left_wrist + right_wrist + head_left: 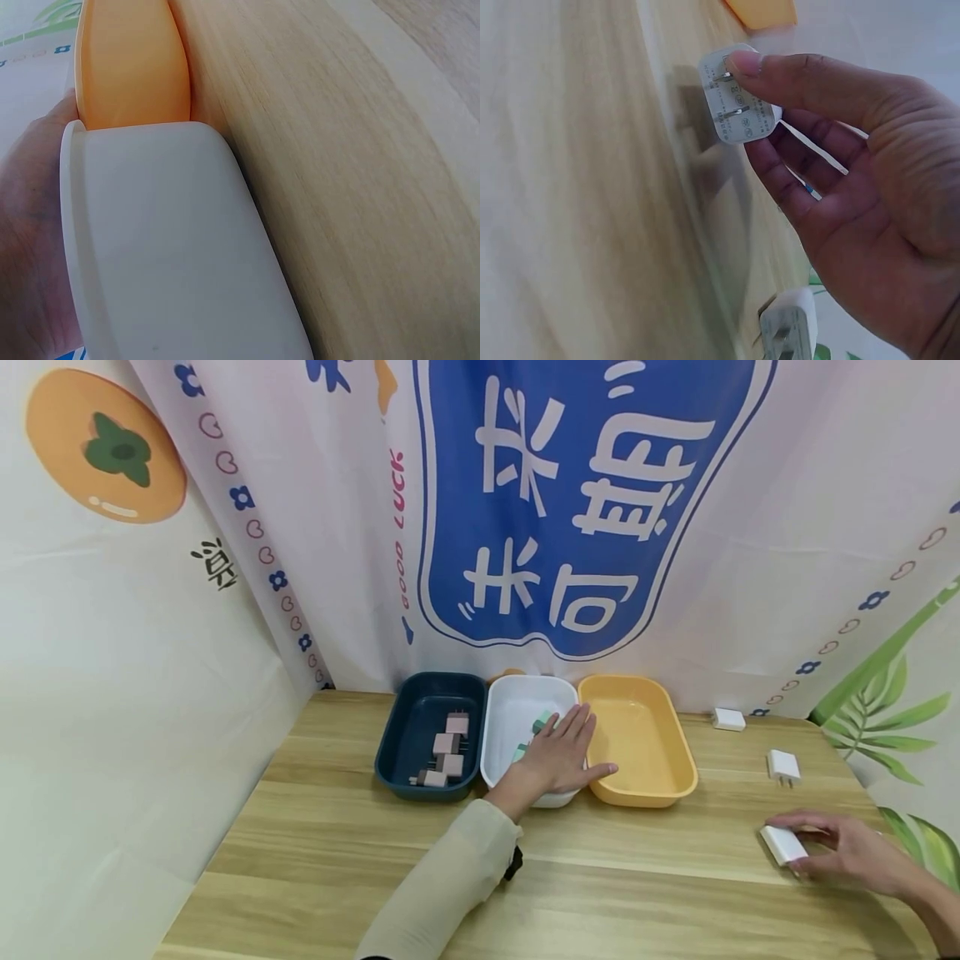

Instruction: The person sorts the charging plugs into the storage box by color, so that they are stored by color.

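My right hand (851,852) pinches a white plug adapter (783,844) between thumb and fingers near the table's right side; in the right wrist view the two metal prongs of the adapter (739,97) show beside my thumb. My left hand (557,752) lies with fingers stretched over the white tray (495,727), its thumb reaching across the rim of the yellow tray (637,743). Green-topped pieces (521,752) show in the white tray, partly hidden by that hand. In the left wrist view, the hand (34,240) is beside the white tray's rim (71,225).
A dark blue tray (405,727) at the left holds several pink and grey plug adapters (446,744). Two more white adapters lie right of the yellow tray, one near the back edge (729,719) and one closer (783,765). A printed cloth (360,568) hangs behind the table (315,843).
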Tool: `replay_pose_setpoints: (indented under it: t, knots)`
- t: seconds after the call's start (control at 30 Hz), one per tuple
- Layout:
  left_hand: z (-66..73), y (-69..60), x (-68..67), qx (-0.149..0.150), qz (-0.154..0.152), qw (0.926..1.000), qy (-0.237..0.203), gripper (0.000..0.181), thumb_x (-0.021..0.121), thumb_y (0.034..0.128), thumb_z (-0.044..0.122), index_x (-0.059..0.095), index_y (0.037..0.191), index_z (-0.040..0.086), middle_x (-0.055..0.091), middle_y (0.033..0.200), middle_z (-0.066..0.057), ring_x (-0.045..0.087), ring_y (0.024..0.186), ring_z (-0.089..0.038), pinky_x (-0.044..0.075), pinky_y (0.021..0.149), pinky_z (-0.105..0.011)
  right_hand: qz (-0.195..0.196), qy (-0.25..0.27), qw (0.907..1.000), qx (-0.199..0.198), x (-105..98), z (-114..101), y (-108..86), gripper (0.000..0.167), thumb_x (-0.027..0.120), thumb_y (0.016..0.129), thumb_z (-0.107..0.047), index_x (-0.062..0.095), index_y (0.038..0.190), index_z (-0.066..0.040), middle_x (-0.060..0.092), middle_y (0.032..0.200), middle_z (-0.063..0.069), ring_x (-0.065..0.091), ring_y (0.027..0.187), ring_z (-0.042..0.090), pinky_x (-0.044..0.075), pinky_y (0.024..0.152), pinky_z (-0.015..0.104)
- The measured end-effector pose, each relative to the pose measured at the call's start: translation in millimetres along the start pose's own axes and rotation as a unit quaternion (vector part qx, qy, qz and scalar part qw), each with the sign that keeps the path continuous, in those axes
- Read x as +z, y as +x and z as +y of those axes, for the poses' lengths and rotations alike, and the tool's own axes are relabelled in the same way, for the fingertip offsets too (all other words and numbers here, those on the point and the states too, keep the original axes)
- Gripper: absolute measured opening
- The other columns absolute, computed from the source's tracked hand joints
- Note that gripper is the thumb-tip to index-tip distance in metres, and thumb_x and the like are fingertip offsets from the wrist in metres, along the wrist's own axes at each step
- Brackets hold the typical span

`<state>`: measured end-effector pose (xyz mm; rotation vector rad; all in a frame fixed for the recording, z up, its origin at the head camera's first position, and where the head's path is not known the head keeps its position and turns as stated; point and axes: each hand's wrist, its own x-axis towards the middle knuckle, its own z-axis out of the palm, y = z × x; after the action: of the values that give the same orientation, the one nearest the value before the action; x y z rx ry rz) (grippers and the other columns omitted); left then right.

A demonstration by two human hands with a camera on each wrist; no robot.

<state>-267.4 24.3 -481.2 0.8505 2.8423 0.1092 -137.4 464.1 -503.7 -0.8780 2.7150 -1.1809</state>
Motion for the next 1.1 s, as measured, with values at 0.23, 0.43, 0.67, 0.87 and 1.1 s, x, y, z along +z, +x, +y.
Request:
replay_pose_setpoints:
  t: [0.23, 0.43, 0.67, 0.87, 1.1]
  knots:
    - [1.9, 0.7, -0.3, -0.002, -0.001, 1.0000, 0.007, 0.097, 0.024, 0.1027, 0.079, 0.001, 0.172, 0.016, -0.012, 0.178, 0.000, -0.010, 0.164, -0.015, 0.000, 0.133, -0.043, 0.014, 0.005, 0.9998, 0.010, -1, -9, 11.4, 0.051, 0.086, 0.081, 0.005, 0.070, 0.129, 0.003, 0.069, 0.130, -0.021, 0.056, 0.120, -0.015, 0.046, 0.094, 0.003]
    - [1.7, 0.9, -0.3, -0.003, -0.002, 0.9999, 0.013, 0.097, 0.023, 0.1026, 0.080, 0.002, 0.172, 0.016, -0.012, 0.178, 0.000, -0.010, 0.164, -0.015, 0.001, 0.133, -0.042, 0.026, 0.006, 0.9990, 0.035, -3, -19, 24.3, 0.050, 0.088, 0.082, 0.001, 0.070, 0.129, 0.003, 0.067, 0.129, -0.025, 0.058, 0.118, -0.015, 0.048, 0.093, 0.004]
    - [2.2, 0.0, 0.1, -0.001, -0.001, 0.9999, 0.012, 0.096, 0.023, 0.1031, 0.079, 0.002, 0.172, 0.015, -0.012, 0.178, -0.001, -0.010, 0.164, -0.015, 0.001, 0.133, -0.042, 0.030, 0.017, 0.9986, 0.041, -4, -24, 38.5, 0.054, 0.087, 0.082, 0.002, 0.068, 0.133, 0.004, 0.065, 0.132, -0.025, 0.059, 0.118, -0.014, 0.047, 0.096, 0.005]
    - [2.1, 1.1, 0.9, -0.002, 0.001, 0.9999, 0.014, 0.096, 0.022, 0.1029, 0.079, 0.002, 0.172, 0.015, -0.012, 0.178, -0.001, -0.010, 0.164, -0.015, 0.001, 0.133, -0.042, 0.045, 0.012, 0.9982, 0.038, -8, -29, 51.9, 0.054, 0.087, 0.081, 0.004, 0.069, 0.131, 0.004, 0.061, 0.131, -0.029, 0.059, 0.115, -0.013, 0.051, 0.093, 0.008]
    - [0.3, 2.7, 2.5, -0.004, 0.000, 1.0000, 0.008, 0.097, 0.022, 0.1027, 0.080, 0.000, 0.172, 0.016, -0.013, 0.178, -0.001, -0.011, 0.164, -0.015, 0.000, 0.133, -0.043, 0.060, 0.001, 0.9980, 0.019, -9, -36, 67.8, 0.056, 0.088, 0.081, 0.004, 0.069, 0.133, 0.003, 0.061, 0.133, -0.027, 0.059, 0.116, -0.012, 0.049, 0.096, 0.007]
